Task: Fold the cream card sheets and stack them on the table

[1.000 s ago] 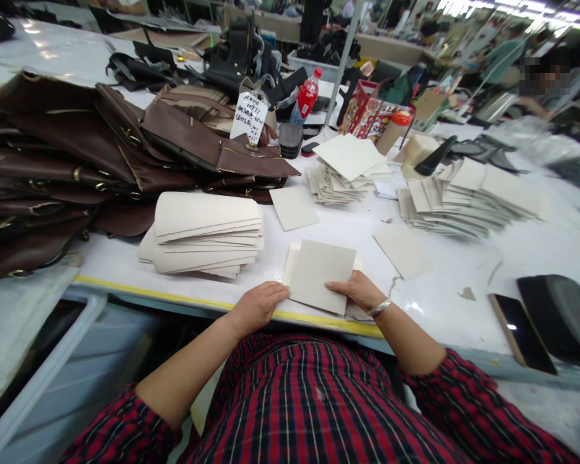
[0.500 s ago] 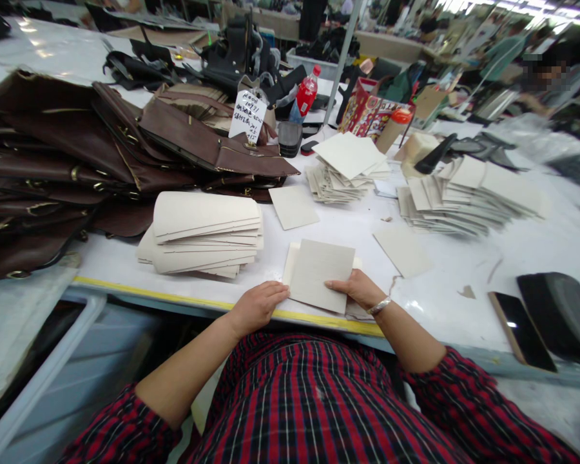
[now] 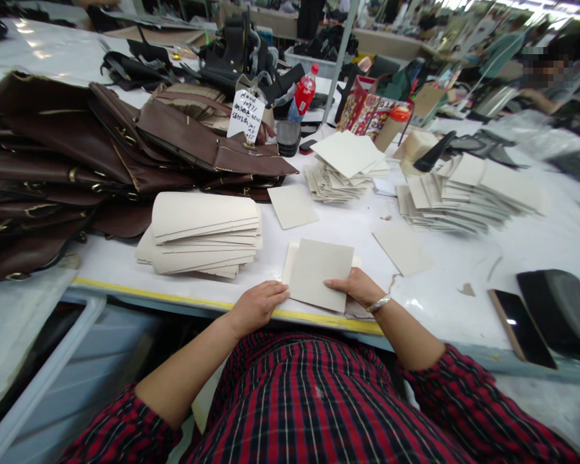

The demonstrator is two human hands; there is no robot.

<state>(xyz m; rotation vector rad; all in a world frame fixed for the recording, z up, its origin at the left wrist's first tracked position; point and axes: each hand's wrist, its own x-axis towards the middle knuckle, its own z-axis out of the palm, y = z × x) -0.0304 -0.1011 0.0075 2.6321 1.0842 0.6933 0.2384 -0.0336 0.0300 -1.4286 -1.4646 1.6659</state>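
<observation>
A light grey square card [image 3: 321,274] lies over paler pieces near the table's front edge. My right hand [image 3: 355,287] grips its right side, thumb on top and fingers hidden underneath. At the card's lower left corner, my left hand [image 3: 261,304] touches the edge of the pale pieces, its fingers pressed together; what they hold, if anything, is hidden. To the left rests a stack of folded cream sheets [image 3: 203,222]. Single cream cards lie behind [image 3: 292,206] and to the right [image 3: 402,250].
Brown leather bag pieces [image 3: 101,154] cover the left side. Behind are two card stacks [image 3: 348,154] [image 3: 464,193], a red-labelled bottle [image 3: 304,93] and a metal pole [image 3: 341,58]. A phone [image 3: 521,327] lies at the right edge beside a black curved piece [image 3: 560,309]. A person sits far right.
</observation>
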